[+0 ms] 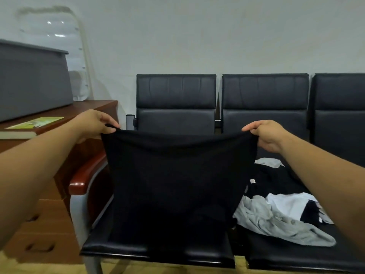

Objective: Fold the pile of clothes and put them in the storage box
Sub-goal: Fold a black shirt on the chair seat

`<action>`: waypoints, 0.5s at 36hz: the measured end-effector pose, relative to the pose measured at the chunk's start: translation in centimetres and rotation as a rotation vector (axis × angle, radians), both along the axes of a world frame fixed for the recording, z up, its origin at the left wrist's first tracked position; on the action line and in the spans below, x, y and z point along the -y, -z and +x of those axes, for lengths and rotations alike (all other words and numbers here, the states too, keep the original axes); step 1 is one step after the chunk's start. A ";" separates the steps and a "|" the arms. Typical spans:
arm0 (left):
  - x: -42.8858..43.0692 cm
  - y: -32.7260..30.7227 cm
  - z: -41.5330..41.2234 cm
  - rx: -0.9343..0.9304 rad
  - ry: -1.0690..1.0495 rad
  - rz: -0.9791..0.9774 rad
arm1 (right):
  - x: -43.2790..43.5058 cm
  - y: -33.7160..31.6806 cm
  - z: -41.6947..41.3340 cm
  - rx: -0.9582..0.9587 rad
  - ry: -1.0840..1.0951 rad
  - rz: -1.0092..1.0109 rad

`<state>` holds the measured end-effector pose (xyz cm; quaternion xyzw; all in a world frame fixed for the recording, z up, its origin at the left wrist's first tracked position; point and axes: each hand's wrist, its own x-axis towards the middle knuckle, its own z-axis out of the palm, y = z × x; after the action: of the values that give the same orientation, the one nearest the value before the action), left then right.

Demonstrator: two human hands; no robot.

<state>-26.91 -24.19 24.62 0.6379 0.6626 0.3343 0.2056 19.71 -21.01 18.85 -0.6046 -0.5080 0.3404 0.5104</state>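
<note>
Hands raised over near left seat: left hand and right hand each pinch a top corner of black garment, which hangs spread between them. Clothes pile lies on seat to right. Grey storage box sits far left on wooden cabinet.

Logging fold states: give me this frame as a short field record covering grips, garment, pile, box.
left grip: pinches black garment at top left corner
right grip: pinches its top right corner
black garment: held up spread, hanging over left seat
pile: unfolded, on next seat to the right
storage box: grey, on wooden cabinet, far left
</note>
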 end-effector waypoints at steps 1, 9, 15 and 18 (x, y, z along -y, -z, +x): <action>0.0 0.1 0.1 0.019 -0.007 0.004 | 0.2 0.0 -0.1 0.004 -0.007 0.000; 0.0 1.4 -0.5 0.401 -0.086 -0.191 | 1.3 -0.1 0.8 0.087 -0.168 -0.088; -0.6 2.8 -1.3 0.566 -0.091 -0.189 | 0.5 0.3 1.6 0.280 -0.295 -0.138; -0.6 3.0 -2.0 0.549 -0.018 -0.260 | 0.4 0.5 1.7 0.423 -0.341 -0.224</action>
<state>-28.86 -23.61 21.63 0.4859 0.6252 0.4085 0.4541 21.43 -21.38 18.39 -0.6207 -0.6566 0.3416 0.2587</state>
